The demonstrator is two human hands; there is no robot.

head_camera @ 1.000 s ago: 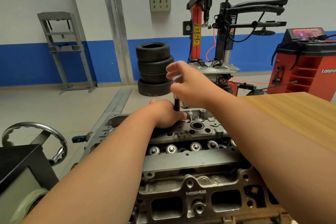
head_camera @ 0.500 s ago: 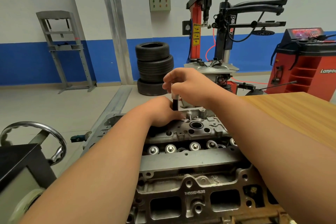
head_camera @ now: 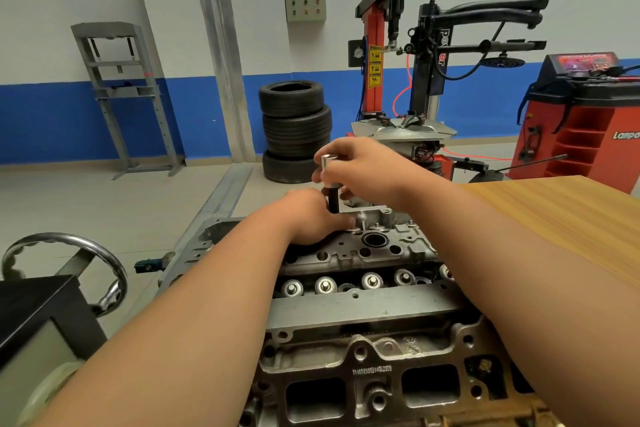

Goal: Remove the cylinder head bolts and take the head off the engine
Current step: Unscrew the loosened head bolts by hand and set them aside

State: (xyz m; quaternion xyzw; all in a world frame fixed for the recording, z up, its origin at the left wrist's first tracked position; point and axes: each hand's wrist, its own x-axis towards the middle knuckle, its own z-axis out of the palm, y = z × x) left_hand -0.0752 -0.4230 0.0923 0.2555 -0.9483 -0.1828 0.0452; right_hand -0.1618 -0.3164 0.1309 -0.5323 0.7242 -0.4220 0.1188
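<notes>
Pinching the silver-capped black tool (head_camera: 331,185) upright in my right hand (head_camera: 363,166), I curl my left hand (head_camera: 310,220) round its base on the cylinder head (head_camera: 367,255).

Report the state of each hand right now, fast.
Left hand: rests on the cylinder head beside the black-shafted tool; grip cannot be told.
Right hand: pinches the tool's silver top.
</notes>
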